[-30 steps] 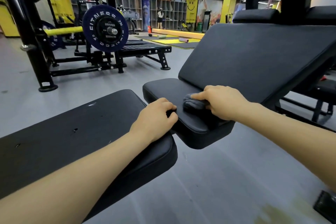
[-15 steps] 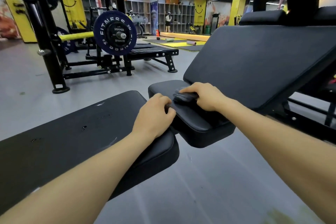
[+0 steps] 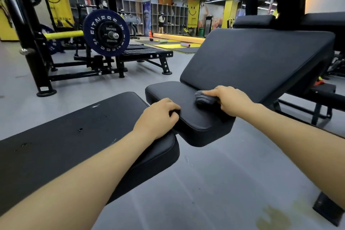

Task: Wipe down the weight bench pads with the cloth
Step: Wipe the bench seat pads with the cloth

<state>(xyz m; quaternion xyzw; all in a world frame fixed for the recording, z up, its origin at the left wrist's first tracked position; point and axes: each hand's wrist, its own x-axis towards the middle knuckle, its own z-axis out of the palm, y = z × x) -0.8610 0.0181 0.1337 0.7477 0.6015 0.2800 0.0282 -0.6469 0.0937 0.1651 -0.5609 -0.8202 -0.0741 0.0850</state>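
Note:
A black seat pad [image 3: 173,93] lies ahead of me, with a long inclined back pad [image 3: 257,58] rising behind it to the right. My right hand [image 3: 231,101] presses a bunched grey cloth [image 3: 204,98] onto the seat pad near the seam with the back pad. My left hand [image 3: 158,117] is curled over the seat pad's near left edge, gripping it. A second flat black pad [image 3: 61,136] runs under my left forearm at the lower left.
A plate-loaded machine with a blue weight plate [image 3: 106,34] stands on the grey floor at the left. Black frame bars [image 3: 317,106] sit under the bench on the right. Shelves and yellow mats are far back. A stain [image 3: 274,218] marks the floor lower right.
My right hand slid the cloth to the right on the seat pad, away from my left hand. The view shifted slightly. My left hand kept its grip on the pad edge.

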